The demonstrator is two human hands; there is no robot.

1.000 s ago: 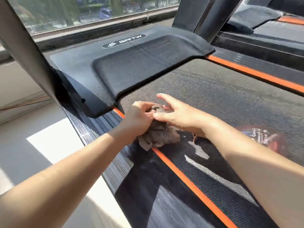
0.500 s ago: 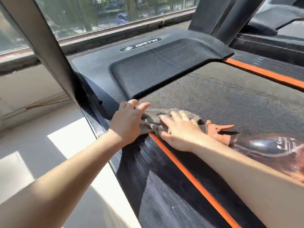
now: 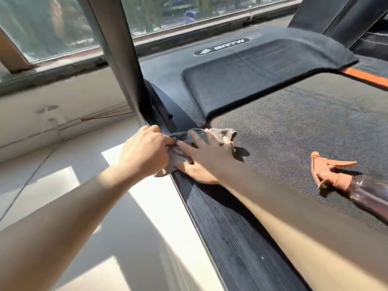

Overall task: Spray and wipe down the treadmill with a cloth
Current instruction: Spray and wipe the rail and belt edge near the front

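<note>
sun patches (image 3: 147, 198) lie on the pale floor (image 3: 52, 198) beneath a wide window (image 3: 52, 24) with trees (image 3: 151, 9) outside.

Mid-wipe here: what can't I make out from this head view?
Head view only:
1) brown translucent spray bottle with orange trigger: body cut off by the right edge; fill level unreadable.
2) crumpled grey cloth: middle hidden under right hand and left hand.
3) black ribbed side rail: partly shadowed by the right forearm; wetness unclear.
</note>
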